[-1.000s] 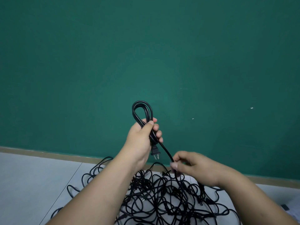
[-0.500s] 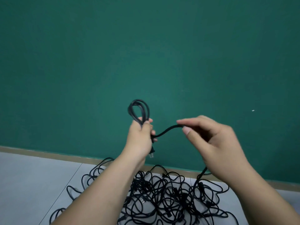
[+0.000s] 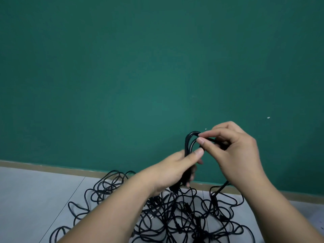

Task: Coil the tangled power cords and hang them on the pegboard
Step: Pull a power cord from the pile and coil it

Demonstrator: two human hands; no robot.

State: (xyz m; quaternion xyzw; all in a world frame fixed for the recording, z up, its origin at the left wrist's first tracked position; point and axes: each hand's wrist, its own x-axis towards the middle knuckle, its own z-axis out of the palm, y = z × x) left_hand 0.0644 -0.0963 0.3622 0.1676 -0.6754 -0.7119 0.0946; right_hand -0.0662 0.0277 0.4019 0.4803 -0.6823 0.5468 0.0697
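My left hand [image 3: 177, 170] grips a folded bundle of black power cord [image 3: 189, 142], its loops sticking up above my thumb. My right hand [image 3: 233, 151] pinches the same cord's free run at the top of the loops, thumb and forefinger closed on it. From under my right wrist the cord [image 3: 221, 188] drops into a tangled pile of black cords [image 3: 184, 213] on the floor. No pegboard is in view.
A plain green wall [image 3: 140, 76] fills the upper view, with a tan baseboard [image 3: 43, 166] along its foot. The floor is pale grey tile [image 3: 31, 199]. Loose cord loops [image 3: 108, 183] spread out to the left of the pile.
My right hand rose from near the pile and carried the cord up and left to the top of the bundle in my left hand. The view shifted, so both hands sit further right.
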